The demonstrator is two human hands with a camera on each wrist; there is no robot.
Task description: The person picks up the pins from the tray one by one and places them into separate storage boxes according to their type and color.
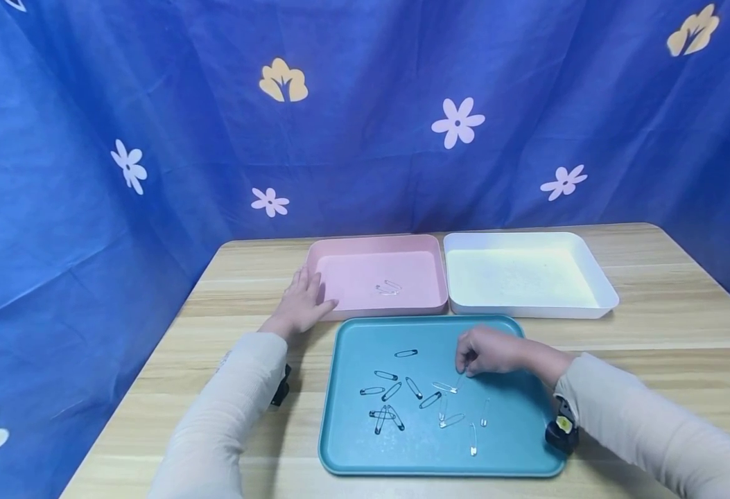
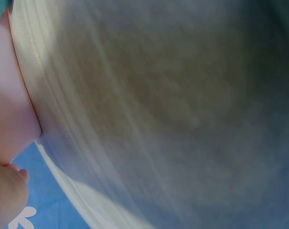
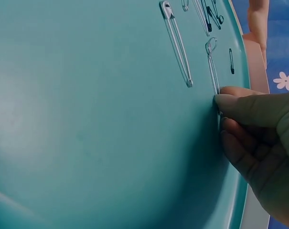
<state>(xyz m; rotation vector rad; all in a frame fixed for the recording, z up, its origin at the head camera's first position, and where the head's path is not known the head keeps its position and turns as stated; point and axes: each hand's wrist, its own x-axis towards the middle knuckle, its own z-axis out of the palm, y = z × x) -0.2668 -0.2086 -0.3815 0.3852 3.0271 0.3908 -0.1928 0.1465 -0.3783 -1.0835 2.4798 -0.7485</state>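
Observation:
My right hand (image 1: 488, 351) is over the teal tray (image 1: 439, 466). In the right wrist view, its thumb and index finger pinch one end of a silver safety pin (image 3: 213, 72), whose coiled end points away from the fingers. Other silver safety pins (image 1: 473, 439) lie on the right part of the tray, and several black safety pins (image 1: 413, 388) are scattered over its left part. My left hand (image 1: 299, 303) rests at the left rim of the pink tray (image 1: 377, 310), fingers spread. Inside that tray lies a small group of silver safety pins (image 1: 388, 287).
A white tray (image 1: 533, 311) stands at the back right, beside the pink one. All three trays sit on a wooden table (image 1: 171, 388). Behind the table hangs a blue curtain (image 1: 365, 138) with flower prints.

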